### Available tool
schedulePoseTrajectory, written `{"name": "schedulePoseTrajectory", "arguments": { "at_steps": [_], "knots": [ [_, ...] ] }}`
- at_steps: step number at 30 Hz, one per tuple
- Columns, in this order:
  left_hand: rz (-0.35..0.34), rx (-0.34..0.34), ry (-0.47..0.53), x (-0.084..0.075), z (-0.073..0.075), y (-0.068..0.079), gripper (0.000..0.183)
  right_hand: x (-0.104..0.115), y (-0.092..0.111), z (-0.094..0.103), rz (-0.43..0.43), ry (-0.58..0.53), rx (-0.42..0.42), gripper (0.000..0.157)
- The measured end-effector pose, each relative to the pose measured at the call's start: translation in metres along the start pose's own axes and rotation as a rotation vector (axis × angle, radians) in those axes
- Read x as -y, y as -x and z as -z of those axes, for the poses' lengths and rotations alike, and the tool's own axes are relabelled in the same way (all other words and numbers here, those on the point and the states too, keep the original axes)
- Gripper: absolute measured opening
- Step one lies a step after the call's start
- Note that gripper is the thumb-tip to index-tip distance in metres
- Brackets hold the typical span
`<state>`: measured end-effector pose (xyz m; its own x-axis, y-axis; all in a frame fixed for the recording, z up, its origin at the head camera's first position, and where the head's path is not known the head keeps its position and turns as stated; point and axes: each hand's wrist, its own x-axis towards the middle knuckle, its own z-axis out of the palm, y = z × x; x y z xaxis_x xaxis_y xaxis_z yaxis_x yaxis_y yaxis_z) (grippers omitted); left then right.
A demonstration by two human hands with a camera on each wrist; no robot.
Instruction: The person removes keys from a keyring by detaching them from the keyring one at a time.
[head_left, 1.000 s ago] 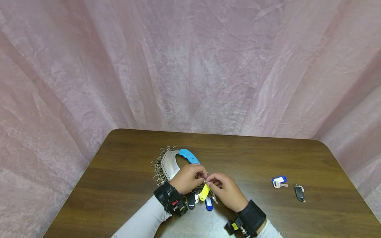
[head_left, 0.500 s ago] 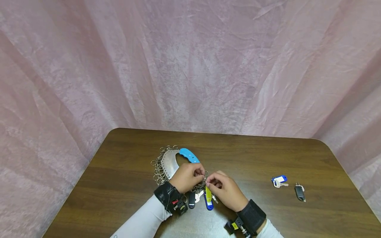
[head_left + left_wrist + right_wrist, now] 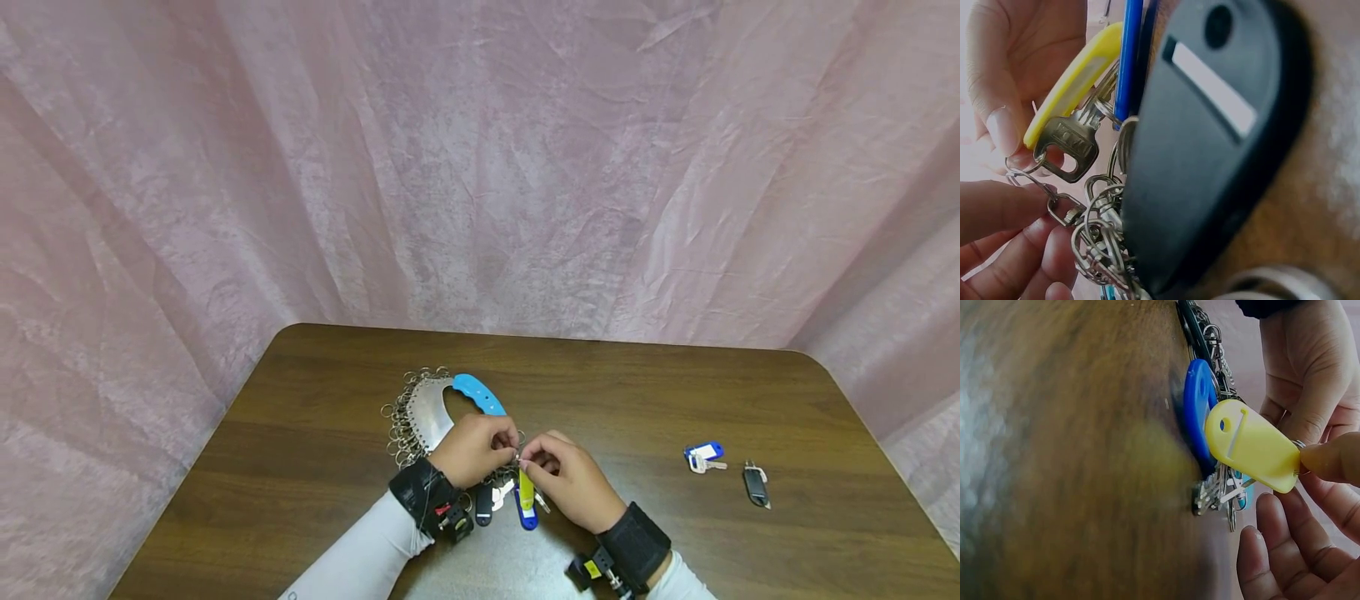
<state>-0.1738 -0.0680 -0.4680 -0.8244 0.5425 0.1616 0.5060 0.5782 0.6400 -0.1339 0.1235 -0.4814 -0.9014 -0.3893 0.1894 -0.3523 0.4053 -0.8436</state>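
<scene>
My left hand [image 3: 471, 450] pinches a small metal swivel clasp [image 3: 1067, 211] belonging to a large crescent-shaped key holder [image 3: 430, 414], which has a blue handle [image 3: 480, 394]. Opposite it, my right hand [image 3: 573, 483] pinches the ring of a yellow key tag [image 3: 1254, 444]. A key [image 3: 1069, 147] hangs from that same ring, which meets the clasp between both hands' fingertips. Below the hands, a blue key tag [image 3: 528, 518] and a black key tag [image 3: 483, 505] lie with keys on the table. The left hand partly covers the holder's near end.
On the right of the wooden table [image 3: 360, 358] lie a blue key tag with a key [image 3: 703, 455] and a dark grey key tag [image 3: 756, 486]. Many rings [image 3: 401, 429] fringe the holder's outer edge. A pink curtain [image 3: 480, 167] hangs behind.
The yellow tag has swung slightly right and turned edge-on, now overlapping the blue tag. Both hands stay nearly in place, with small finger movements.
</scene>
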Motion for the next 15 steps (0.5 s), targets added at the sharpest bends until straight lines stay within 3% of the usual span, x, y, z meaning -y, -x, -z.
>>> {"name": "schedulePoseTrajectory", "arguments": {
  "at_steps": [15],
  "knots": [
    [-0.053,0.002,-0.012,-0.0002,0.002,0.0007,0.011,0.0003,-0.0008,0.0005,-0.029,0.003,0.011,0.004]
  ]
}}
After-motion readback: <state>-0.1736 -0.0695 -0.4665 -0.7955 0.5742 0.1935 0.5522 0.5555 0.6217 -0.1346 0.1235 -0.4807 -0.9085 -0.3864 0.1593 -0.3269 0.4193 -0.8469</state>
